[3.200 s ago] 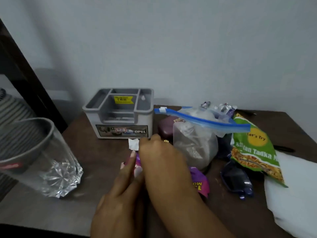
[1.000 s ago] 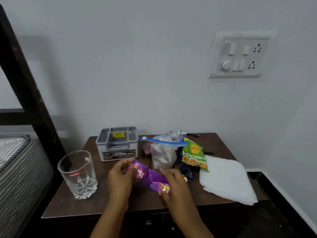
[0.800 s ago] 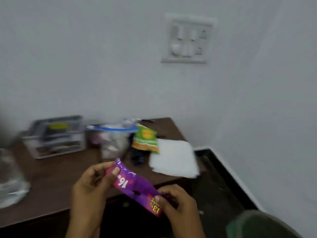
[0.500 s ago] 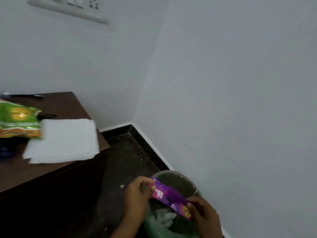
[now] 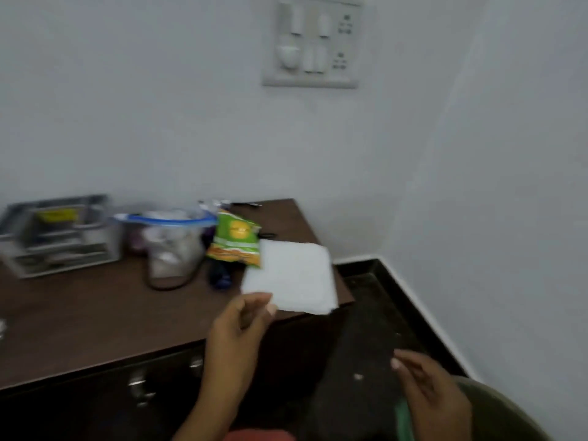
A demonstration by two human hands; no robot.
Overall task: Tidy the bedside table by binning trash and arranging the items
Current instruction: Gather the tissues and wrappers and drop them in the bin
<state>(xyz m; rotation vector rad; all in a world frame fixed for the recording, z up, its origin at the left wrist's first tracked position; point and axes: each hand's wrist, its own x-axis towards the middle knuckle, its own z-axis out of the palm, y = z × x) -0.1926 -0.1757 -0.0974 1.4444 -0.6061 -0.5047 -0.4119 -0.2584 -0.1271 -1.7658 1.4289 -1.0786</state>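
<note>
While both hands are hanging empty, left hand (image 5: 237, 326) loosely curled near the white napkin (image 5: 292, 276), right hand (image 5: 429, 389) spread above the bin (image 5: 506, 409): seemingly turning to the table (image 5: 79, 313), needing next trash, likely the green snack packet (image 5: 235, 238).

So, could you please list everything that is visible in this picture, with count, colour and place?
Bedside table: one, dark brown, left.
Organiser box: one, grey, back left of table.
Zip bag: one, clear with blue seal, table middle.
Snack packet: one, green and orange, right of the bag.
Dark blue wrapper: one, below the packet; blurred.
Folded tissue: one, white, table's right front corner.
Switchboard: one, white, on the wall.
Bin: one, olive green, bottom right on the floor.
Left hand: empty, near the tissue.
Right hand: empty, over the bin.
</note>
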